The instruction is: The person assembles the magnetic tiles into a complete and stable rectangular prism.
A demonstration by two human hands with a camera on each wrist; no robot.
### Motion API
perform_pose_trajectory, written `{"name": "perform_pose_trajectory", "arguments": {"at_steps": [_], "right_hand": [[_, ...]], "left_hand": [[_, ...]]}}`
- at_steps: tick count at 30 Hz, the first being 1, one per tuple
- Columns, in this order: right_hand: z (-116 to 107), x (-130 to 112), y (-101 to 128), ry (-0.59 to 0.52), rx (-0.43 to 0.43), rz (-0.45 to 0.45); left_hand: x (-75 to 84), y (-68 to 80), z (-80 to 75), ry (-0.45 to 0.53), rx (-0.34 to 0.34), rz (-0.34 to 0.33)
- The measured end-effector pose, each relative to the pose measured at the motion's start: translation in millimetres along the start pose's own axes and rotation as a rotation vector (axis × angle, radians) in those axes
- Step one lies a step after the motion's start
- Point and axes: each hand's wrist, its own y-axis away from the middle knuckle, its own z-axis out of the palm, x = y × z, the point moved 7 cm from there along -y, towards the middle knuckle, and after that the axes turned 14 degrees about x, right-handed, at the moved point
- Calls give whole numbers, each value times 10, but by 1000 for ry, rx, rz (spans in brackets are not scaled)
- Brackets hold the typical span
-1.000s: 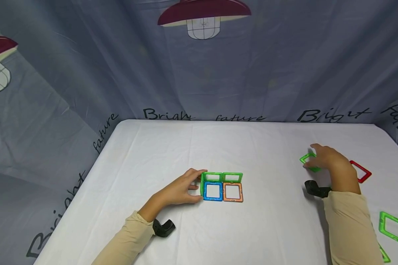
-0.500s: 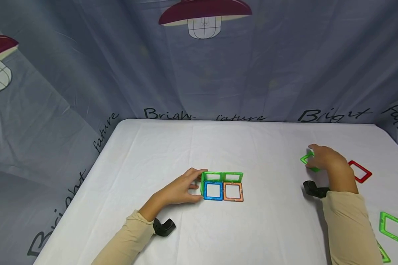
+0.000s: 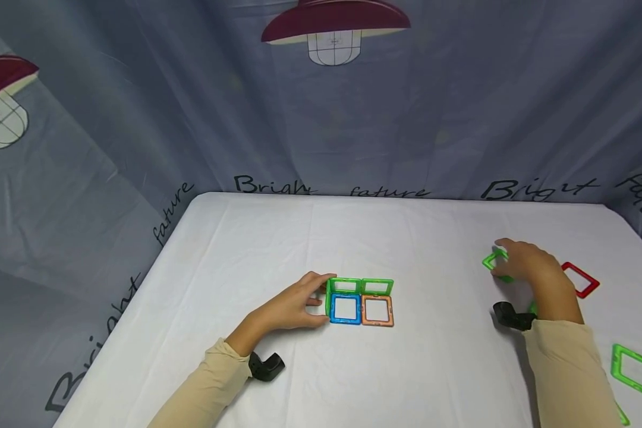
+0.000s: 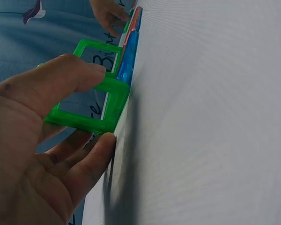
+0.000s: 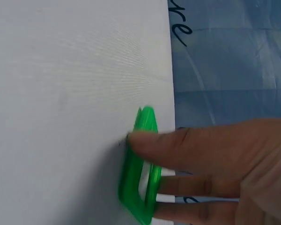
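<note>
Overhead, your left hand (image 3: 291,306) pinches the upright green tile (image 3: 328,297) at the left end of the tile cluster, mid-desk (image 3: 406,238); your right hand (image 3: 526,264) curls over a loose green tile (image 3: 493,261) near the right edge, a red tile (image 3: 580,278) just beside it. At your left wrist, thumb and fingers (image 4: 91,75) clamp the green frame (image 4: 91,110). At your right wrist, fingers (image 5: 178,150) wrap the green tile (image 5: 140,173), lifting one edge; bare desk lies leftward.

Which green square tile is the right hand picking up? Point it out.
The small green tile at the table's far right, under the right hand's fingers, apart from the structure's upright green tiles.
</note>
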Motion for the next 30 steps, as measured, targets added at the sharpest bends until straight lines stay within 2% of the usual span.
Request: {"name": "perform_pose_trajectory", "arguments": {"at_steps": [4,10,16,23,30], "right_hand": [[11,-126,36,-25,47,-83],[38,-516,135,-124,111,-241],[35,-837,266,-132,154,-336],[69,-1053,370,-168,139,-381],[146,-1231,500,-198,71,-432]], "left_hand": [[4,-1,-2,-4,-3,-11],[-7,-5,12,2,-4,-14],[-14,-5,11,4,1,-20],[-10,-6,3,6,-4,-26],[-16,-4,9,6,-4,-22]]}}
